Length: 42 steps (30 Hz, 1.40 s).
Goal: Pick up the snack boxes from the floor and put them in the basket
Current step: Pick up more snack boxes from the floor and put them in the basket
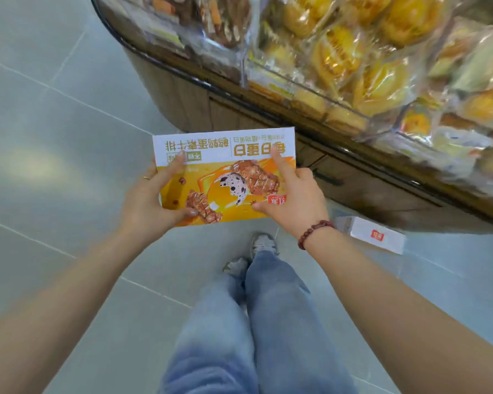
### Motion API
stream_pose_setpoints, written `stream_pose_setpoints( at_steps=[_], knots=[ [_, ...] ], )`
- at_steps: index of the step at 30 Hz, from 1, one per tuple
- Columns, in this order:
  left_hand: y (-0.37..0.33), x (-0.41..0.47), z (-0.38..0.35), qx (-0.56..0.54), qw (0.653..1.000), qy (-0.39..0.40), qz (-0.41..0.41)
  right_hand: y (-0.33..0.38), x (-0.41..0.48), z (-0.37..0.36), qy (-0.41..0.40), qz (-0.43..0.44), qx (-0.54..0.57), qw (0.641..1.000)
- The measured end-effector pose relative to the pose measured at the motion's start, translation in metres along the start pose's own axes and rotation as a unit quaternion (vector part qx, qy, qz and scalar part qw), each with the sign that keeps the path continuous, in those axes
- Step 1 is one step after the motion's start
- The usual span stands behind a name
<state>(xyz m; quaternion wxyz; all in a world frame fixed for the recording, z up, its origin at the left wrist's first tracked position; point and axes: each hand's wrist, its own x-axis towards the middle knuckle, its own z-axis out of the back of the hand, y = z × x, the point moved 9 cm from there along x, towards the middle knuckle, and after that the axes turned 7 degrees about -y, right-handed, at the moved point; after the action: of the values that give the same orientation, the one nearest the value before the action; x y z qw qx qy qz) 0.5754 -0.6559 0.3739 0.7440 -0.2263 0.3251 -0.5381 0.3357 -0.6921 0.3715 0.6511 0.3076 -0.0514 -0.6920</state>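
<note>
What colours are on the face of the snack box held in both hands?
The snack box is white along one edge, orange-yellow elsewhere; head view.

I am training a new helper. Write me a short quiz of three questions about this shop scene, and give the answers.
1. True or false: the left hand and the right hand both hold the orange snack box.
2. Where does the white snack box lie? A) on the floor beside the display stand B) inside a basket C) in the left hand
3. Fill in: the beaded bracelet is on the ____ wrist.
Key: 1 true; 2 A; 3 right.
</note>
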Motion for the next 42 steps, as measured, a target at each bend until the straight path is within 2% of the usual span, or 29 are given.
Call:
stream_pose_setpoints(
  at_steps=[6, 11, 15, 19, 26, 32, 38, 42],
  knots=[
    [-0.130, -0.050, -0.023, -0.051, 0.987, 0.085, -0.127, -0.057, -0.105, 0.122, -0.091, -0.104, -0.003, 0.990],
    [-0.238, -0.096, -0.071, -0.029, 0.957, 0.156, -0.243, -0.124, -0.198, 0.195, -0.215, -0.213, 0.007, 0.953],
    [-0.317, -0.149, -0.118, -0.019, 0.912, 0.232, -0.338, -0.173, -0.285, 0.222, -0.306, -0.306, 0.028, 0.901],
    [-0.370, -0.214, -0.180, 0.024, 0.863, 0.301, -0.406, -0.225, -0.368, 0.216, -0.378, -0.383, 0.070, 0.840],
    [-0.445, -0.376, -0.301, 0.075, 0.772, 0.393, -0.494, -0.337, -0.530, 0.210, -0.425, -0.499, 0.123, 0.745],
    [-0.500, -0.534, -0.380, 0.089, 0.661, 0.456, -0.589, -0.404, -0.670, 0.199, -0.461, -0.589, 0.164, 0.643],
    [-0.536, -0.670, -0.457, 0.124, 0.513, 0.547, -0.650, -0.438, -0.767, 0.178, -0.498, -0.671, 0.199, 0.511],
    [-0.554, -0.758, -0.511, 0.137, 0.439, 0.559, -0.690, -0.474, -0.822, 0.166, -0.503, -0.721, 0.215, 0.426]
  ],
)
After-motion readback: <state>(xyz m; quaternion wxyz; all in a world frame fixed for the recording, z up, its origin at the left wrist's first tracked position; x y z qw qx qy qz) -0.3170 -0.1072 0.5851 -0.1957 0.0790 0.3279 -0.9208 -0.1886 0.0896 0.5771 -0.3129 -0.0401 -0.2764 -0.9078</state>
